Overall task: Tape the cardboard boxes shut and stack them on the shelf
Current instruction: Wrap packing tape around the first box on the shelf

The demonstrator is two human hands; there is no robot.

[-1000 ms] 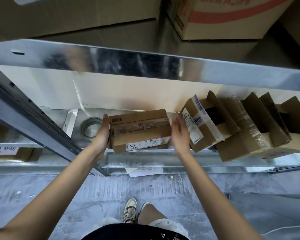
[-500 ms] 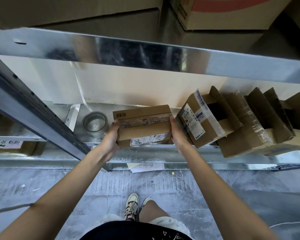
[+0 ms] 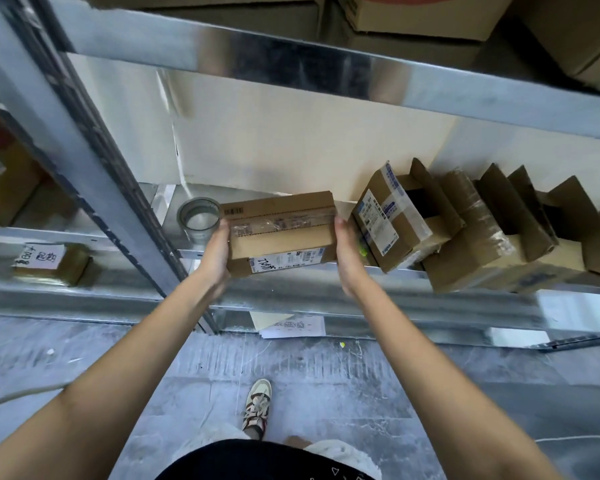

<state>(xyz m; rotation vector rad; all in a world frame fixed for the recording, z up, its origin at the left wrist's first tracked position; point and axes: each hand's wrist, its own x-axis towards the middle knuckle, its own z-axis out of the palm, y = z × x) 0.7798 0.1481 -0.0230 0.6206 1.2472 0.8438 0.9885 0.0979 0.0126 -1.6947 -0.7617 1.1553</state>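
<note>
A small cardboard box, its top seam sealed with clear tape and a white label on its front, sits at the front edge of the metal shelf. My left hand grips its left end and my right hand grips its right end, thumbs on top. Whether the box rests on the shelf or is lifted off it I cannot tell. A roll of clear tape stands on the shelf just left of the box, behind my left hand.
Right of the held box lie a tilted open box and several more open boxes. A slanted metal post stands at the left. The upper beam carries large cartons. A labelled package sits far left; papers lie underneath.
My hands went from resting beside the box to gripping its two ends. The box has shifted a little right, away from the tape roll.
</note>
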